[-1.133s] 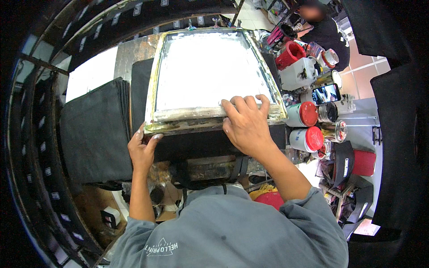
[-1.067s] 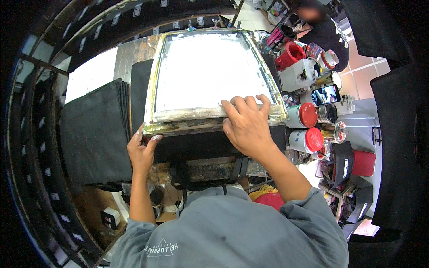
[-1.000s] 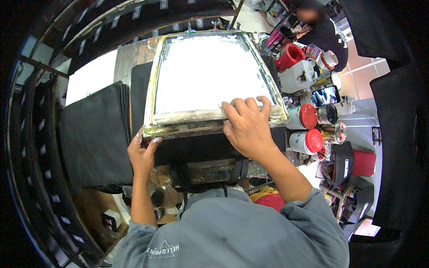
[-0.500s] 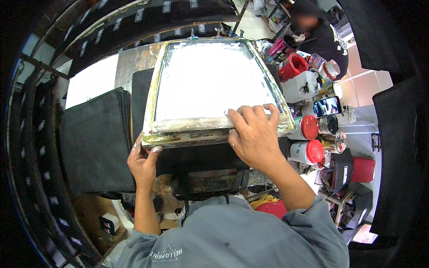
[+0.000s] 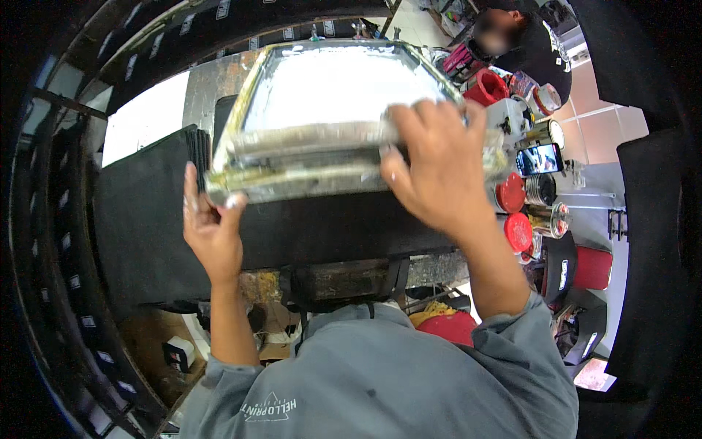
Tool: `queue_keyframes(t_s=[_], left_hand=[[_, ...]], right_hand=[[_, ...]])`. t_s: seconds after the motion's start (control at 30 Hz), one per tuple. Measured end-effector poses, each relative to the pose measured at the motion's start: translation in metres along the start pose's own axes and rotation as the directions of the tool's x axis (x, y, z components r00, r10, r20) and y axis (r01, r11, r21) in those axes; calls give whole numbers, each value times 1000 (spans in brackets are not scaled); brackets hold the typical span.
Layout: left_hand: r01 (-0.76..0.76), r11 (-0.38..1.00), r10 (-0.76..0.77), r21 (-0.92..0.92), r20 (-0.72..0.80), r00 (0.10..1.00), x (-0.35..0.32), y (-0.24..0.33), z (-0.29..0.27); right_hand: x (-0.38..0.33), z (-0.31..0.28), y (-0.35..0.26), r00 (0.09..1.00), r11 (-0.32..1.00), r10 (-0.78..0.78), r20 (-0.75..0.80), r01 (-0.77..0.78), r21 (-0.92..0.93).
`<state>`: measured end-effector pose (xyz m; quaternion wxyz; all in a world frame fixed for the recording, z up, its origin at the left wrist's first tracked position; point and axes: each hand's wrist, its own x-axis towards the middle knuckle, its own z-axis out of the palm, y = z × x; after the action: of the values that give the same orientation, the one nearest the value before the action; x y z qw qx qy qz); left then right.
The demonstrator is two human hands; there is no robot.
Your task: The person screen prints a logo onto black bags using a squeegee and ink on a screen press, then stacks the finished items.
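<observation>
A screen-printing frame (image 5: 292,187), its wood smeared with paint, is tilted with its near edge raised; white ink (image 5: 344,88) covers much of its mesh. My left hand (image 5: 218,249) grips the near left corner between thumb and fingers. Across the near end of the mesh lies a wooden-handled squeegee (image 5: 311,137), blurred by motion. My right hand (image 5: 442,172) is closed over its right part, thumb on the near side. Below the frame, a flat black fabric bag (image 5: 329,227) shows on the table, its straps (image 5: 396,278) hanging over the near edge.
Black fabric pieces (image 5: 139,212) are stacked at the left. Red-lidded jars (image 5: 518,233), a red container (image 5: 486,88) and a phone (image 5: 539,159) crowd the right side. Another person (image 5: 537,51) is at the far right. Black pieces hang on racks (image 5: 77,293) along the left.
The frame's near edge has risen and moved away from me, uncovering more of the black bag. Both hands have moved up with it, the right still on the squeegee.
</observation>
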<state>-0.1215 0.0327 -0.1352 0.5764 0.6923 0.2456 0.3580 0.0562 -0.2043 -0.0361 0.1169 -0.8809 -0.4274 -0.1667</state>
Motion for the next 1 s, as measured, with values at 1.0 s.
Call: queue_keyframes(t_s=[1.0], left_hand=[[737,339,-846,-584,154,511,-181,-140,-91]], right_hand=[[87,-16,17,947,983,38,-319,-93,-158]])
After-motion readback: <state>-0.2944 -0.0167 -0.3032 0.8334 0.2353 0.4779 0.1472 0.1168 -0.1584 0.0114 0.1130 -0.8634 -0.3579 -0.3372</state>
